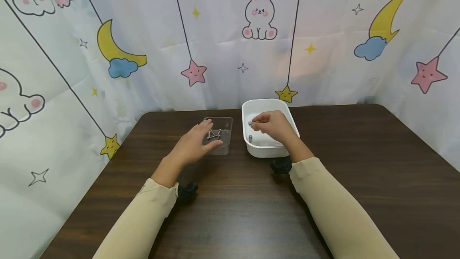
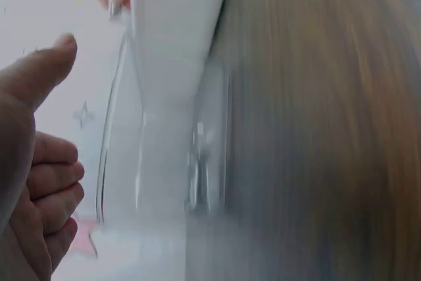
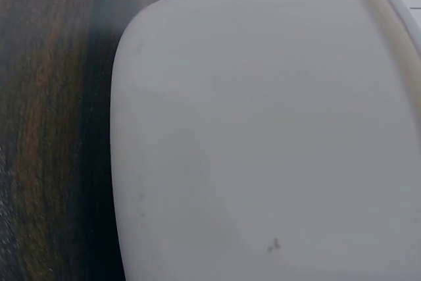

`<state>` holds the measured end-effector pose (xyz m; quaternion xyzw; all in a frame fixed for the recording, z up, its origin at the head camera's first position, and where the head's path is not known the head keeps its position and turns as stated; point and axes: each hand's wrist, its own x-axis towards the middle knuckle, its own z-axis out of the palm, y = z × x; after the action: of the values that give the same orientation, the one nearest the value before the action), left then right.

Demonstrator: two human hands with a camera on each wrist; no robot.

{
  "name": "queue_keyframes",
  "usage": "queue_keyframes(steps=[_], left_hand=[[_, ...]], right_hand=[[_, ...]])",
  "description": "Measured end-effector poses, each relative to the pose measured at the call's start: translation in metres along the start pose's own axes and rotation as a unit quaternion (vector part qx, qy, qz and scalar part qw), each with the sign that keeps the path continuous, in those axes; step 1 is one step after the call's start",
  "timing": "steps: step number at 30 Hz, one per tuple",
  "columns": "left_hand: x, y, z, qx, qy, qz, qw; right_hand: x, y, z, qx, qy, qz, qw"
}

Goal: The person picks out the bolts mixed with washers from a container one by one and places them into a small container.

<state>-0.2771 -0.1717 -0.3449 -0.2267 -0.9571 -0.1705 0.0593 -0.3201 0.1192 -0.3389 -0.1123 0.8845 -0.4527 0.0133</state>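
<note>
In the head view my right hand (image 1: 276,126) is over the white tub (image 1: 266,152), pinching a small metal bolt (image 1: 252,123) between thumb and fingers. Another bolt (image 1: 250,138) lies on the tub's floor. To the left stands a clear plastic box (image 1: 225,123) holding several bolts (image 1: 214,134). My left hand (image 1: 195,143) hovers by this box, fingers extended and thumb spread, overlapping its left side. In the left wrist view, my left hand (image 2: 43,182) holds nothing. The tub's outer wall (image 3: 263,123) fills most of the right wrist view and hides the right hand there.
Both containers stand near the far edge of the dark wooden table (image 1: 230,211). Behind it hangs a white curtain (image 1: 223,31) with cartoon rabbits, moons and stars. Black wrist devices sit under both sleeves (image 1: 330,199).
</note>
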Motion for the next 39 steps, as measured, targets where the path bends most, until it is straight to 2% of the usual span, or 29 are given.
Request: queue_keyframes(steps=[4,7,12,16,26,29,34,39], left_hand=[[-0.011,-0.026,-0.005,-0.007,-0.01,-0.026,0.9996],[-0.015,-0.038,-0.006,-0.01,-0.022,-0.036,0.9991],[-0.014,-0.044,-0.005,-0.015,-0.035,-0.028,0.9989],[-0.014,-0.046,-0.004,-0.022,-0.034,-0.022,0.9989],[-0.013,-0.049,-0.002,-0.034,-0.026,-0.018,0.9989],[-0.013,-0.049,-0.003,-0.041,-0.029,-0.023,0.9985],[-0.014,-0.049,-0.003,-0.047,-0.032,-0.028,0.998],[-0.014,-0.05,-0.001,-0.053,-0.033,-0.026,0.9977]], right_hand=[[-0.001,-0.006,0.005,-0.038,0.017,-0.034,0.999],[-0.004,-0.014,0.01,-0.079,0.037,-0.076,0.993],[-0.01,-0.034,0.024,-0.134,0.058,-0.162,0.976],[-0.015,-0.049,0.04,-0.158,0.046,-0.208,0.964],[-0.014,-0.065,0.074,-0.201,-0.032,-0.228,0.952],[-0.012,-0.067,0.082,-0.202,-0.047,-0.226,0.952],[-0.009,-0.069,0.093,-0.211,-0.054,-0.215,0.952],[-0.008,-0.071,0.102,-0.215,-0.043,-0.198,0.955]])
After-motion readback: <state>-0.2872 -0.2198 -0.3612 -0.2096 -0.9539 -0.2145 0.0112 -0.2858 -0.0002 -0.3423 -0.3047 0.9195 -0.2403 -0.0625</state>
